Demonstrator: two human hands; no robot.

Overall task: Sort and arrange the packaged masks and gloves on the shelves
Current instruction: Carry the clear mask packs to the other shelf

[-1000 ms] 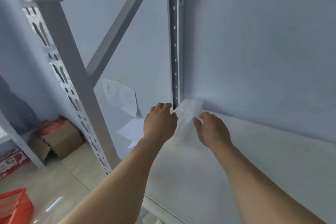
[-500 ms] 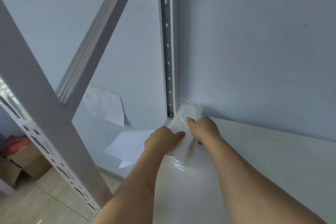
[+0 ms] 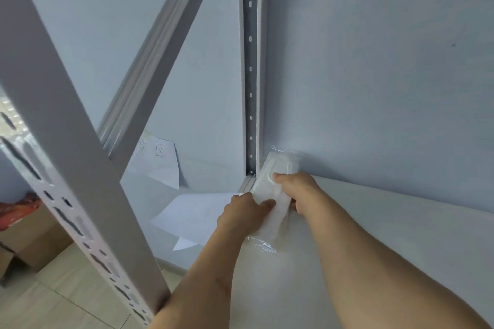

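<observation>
One clear-wrapped mask packet (image 3: 275, 184), lying on the white shelf (image 3: 374, 235) in its back left corner, against the slotted upright (image 3: 250, 75) and the wall. Left hand (image 3: 244, 215), grip pinching the packet's near edge; right hand (image 3: 299, 192), grip curled over its middle, thumb on top. Judged light, soft and slippery in its film; best held by the flat sides. Paper sheet (image 3: 160, 160) on the far wall carries handwritten characters, not legible; no brand seen.
</observation>
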